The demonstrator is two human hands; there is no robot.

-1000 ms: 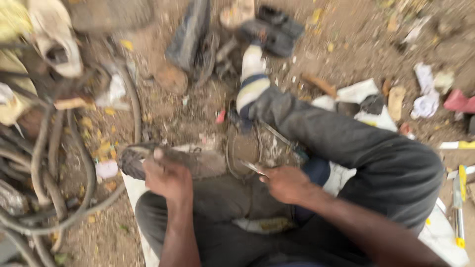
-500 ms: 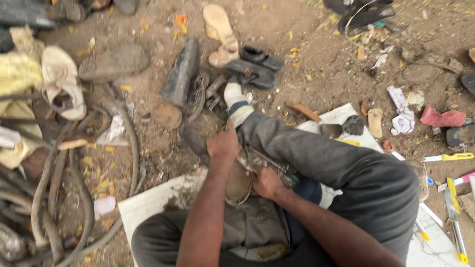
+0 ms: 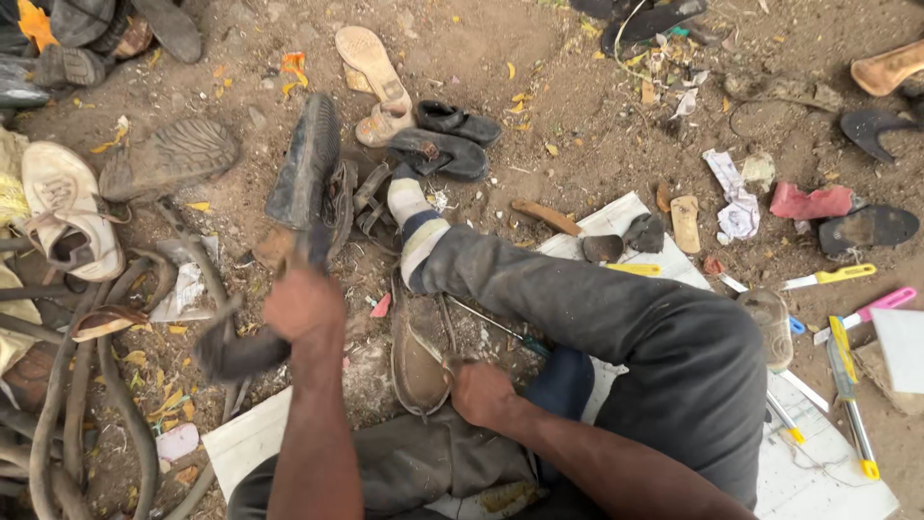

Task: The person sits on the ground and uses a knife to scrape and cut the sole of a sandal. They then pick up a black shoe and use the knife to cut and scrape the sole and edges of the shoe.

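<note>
Person sits on the dirt ground (image 3: 577, 87), one leg (image 3: 597, 308) stretched out w/ a striped sock (image 3: 416, 226) at the foot. Looks like the leg is kept straight so the lap stays free as a work spot.

Right hand (image 3: 481, 393) is closed around a thin metal tool (image 3: 435, 353), tip set against the brown shoe sole (image 3: 420, 361) that lies just in front of the lap, between the thighs. Sole is pinned low & close, prob. so it can't slide while the tool bites its edge.

Left hand (image 3: 304, 303) is up, off the sole, fist-like, out toward the dark shoe (image 3: 306, 164) standing on its side beside the sock. Blurred; can't tell if it's really gripping anything or just hovering by the dark scrap (image 3: 236, 354) below it.

Around: white board (image 3: 818, 472) under the right thigh serves as a mat, w/ pens & cutters – a yellow-handled knife (image 3: 828, 276), a pink-handled one (image 3: 881, 302) – lying at the right side, within easy reach of the tool hand. A wooden-handled tool (image 3: 546, 217) & a couple of small stones (image 3: 624, 241) sit at the board's far corner. A white sneaker (image 3: 63, 217), rubber hoses (image 3: 67, 404) at left, a tan sandal sole (image 3: 368, 60) & a black shoe (image 3: 448, 140) further out – the pile spread in an arc so each is visible.
</note>
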